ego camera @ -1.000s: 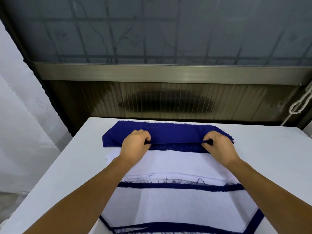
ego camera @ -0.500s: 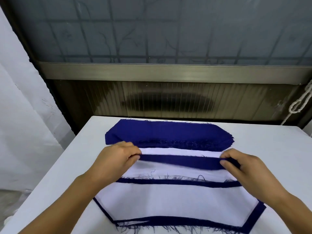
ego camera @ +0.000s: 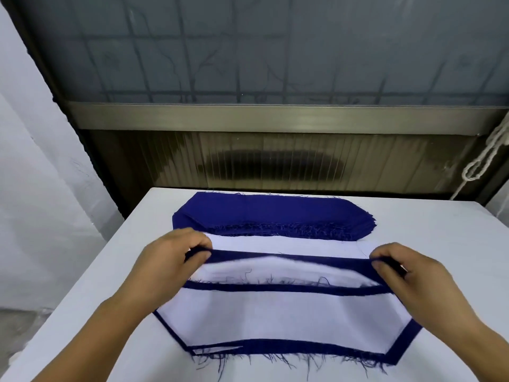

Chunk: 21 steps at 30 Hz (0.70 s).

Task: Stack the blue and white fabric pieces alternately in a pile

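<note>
The white table [ego camera: 429, 244] lies bare to the left and right of the fabric, giving room on both flanks. Across the far middle sits the blue stack [ego camera: 270, 213], close to the back edge. Just behind rises the ribbed wall panel [ego camera: 275, 161]. A rope [ego camera: 487, 158] hangs at far right.

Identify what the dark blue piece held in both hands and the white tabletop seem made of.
The dark blue piece, pinched by the left hand and right hand, looks like matte woven cloth: it sags, and similar edges nearby fray. The white tabletop looks smooth and matte; material unclear.
</note>
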Each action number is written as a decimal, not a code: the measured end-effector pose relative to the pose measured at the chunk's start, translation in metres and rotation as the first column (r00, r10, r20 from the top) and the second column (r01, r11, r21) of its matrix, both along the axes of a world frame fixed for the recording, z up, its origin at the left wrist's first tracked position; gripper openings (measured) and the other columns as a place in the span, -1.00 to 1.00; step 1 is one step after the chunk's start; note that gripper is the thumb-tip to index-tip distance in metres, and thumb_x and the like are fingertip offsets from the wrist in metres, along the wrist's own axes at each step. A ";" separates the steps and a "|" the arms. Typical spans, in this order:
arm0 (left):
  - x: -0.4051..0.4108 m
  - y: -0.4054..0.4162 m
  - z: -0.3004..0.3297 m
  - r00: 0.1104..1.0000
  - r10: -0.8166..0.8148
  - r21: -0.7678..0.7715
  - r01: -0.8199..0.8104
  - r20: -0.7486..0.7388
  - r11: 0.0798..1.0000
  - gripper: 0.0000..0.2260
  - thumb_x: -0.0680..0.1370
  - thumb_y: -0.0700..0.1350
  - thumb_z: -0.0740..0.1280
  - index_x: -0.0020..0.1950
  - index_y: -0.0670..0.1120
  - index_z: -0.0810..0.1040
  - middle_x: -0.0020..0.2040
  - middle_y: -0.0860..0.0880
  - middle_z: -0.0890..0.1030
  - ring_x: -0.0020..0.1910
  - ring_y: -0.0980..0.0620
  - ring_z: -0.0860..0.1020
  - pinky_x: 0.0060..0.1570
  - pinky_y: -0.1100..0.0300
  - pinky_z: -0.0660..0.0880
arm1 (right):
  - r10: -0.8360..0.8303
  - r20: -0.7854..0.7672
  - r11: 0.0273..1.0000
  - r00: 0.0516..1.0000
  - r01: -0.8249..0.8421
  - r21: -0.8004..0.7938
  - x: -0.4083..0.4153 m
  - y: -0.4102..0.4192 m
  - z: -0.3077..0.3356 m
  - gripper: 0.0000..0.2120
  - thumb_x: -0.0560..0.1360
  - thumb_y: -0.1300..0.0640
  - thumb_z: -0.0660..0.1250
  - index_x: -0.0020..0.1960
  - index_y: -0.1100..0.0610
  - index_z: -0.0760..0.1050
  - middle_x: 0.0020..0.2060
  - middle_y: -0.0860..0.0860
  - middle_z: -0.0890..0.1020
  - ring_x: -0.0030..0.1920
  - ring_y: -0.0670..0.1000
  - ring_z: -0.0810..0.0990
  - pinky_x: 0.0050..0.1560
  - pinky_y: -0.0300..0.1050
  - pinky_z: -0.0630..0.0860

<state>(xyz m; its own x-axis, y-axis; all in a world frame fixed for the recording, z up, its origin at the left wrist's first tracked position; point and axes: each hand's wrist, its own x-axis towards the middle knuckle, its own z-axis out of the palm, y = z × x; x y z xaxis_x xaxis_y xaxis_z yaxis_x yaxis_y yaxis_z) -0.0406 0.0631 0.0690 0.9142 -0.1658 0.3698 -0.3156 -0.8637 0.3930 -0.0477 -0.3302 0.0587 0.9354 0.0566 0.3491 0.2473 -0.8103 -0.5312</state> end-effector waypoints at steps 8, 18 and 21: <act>-0.044 0.004 -0.091 0.958 -0.239 0.139 0.218 0.161 0.966 -0.59 0.64 0.12 0.10 -0.15 0.01 0.66 -0.04 0.15 0.61 -0.01 0.21 0.52 0.01 0.30 0.42 | 0.276 0.329 0.940 0.903 -0.182 -0.290 -0.032 -0.007 -0.082 -0.51 0.65 0.03 0.06 -0.20 0.18 0.67 -0.09 -0.02 0.68 0.01 -0.09 0.53 0.16 -0.28 0.37; -0.049 0.004 -0.116 0.951 -0.232 0.076 0.221 0.204 0.972 -0.86 0.41 -0.09 0.28 -0.25 -0.03 0.64 -0.08 0.14 0.64 -0.02 0.22 0.53 -0.01 0.38 0.43 | 0.205 0.300 0.961 0.932 -0.134 -0.241 -0.032 -0.006 -0.091 -0.68 0.37 0.28 0.08 -0.21 0.17 0.63 -0.06 0.01 0.67 0.03 -0.05 0.51 0.15 -0.29 0.32; -0.049 0.005 -0.120 0.957 -0.226 0.066 0.217 0.184 0.974 -0.86 0.38 -0.11 0.28 -0.25 -0.04 0.63 -0.09 0.13 0.64 -0.02 0.23 0.52 -0.04 0.39 0.43 | 0.131 0.214 0.970 0.968 -0.080 -0.230 -0.027 -0.011 -0.089 -0.63 0.15 0.39 0.11 -0.19 0.15 0.58 -0.07 0.04 0.66 -0.02 -0.07 0.48 0.14 -0.41 0.25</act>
